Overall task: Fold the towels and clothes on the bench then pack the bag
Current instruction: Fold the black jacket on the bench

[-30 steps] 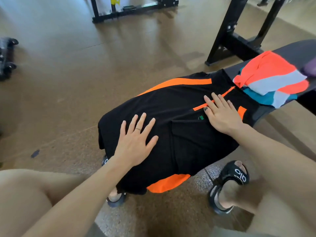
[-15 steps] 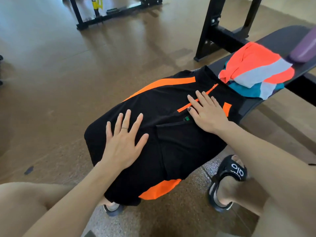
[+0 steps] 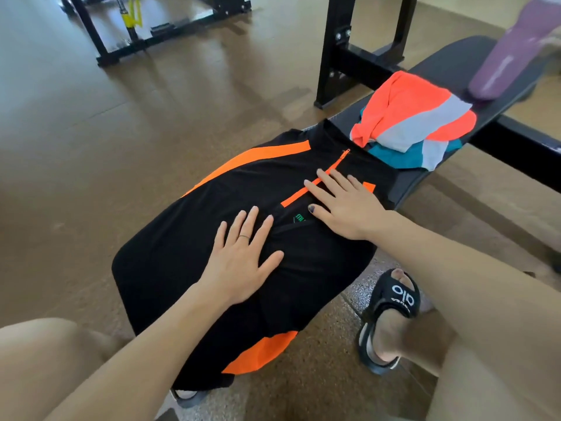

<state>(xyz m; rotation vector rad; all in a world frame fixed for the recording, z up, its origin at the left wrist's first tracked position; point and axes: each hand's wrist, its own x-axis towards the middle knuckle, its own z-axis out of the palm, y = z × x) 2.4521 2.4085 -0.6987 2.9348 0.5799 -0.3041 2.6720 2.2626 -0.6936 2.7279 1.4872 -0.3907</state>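
Note:
A black shirt with orange stripes and an orange zip (image 3: 188, 238) lies spread over the near end of the black bench (image 3: 449, 71), its sides hanging over the edges. My left hand (image 3: 239, 259) presses flat on the shirt's middle, fingers spread. My right hand (image 3: 340, 202) lies flat near the zip and a small green logo, fingers straight. Further along the bench sits a crumpled pile of orange, grey and teal cloth (image 3: 413, 123). A purple bag-like thing (image 3: 510, 53) rests at the bench's far end, partly cut off by the frame.
A black rack frame (image 3: 346, 56) stands behind the bench, and another frame (image 3: 158, 28) stands on the brown floor at the back. My knees flank the bench; my right foot in a black sandal (image 3: 391, 317) is on the floor beside it.
My left hand has slid toward the shirt's middle, closer to the right hand. The right hand stays near the zip. The view has tilted up, showing more of the purple thing.

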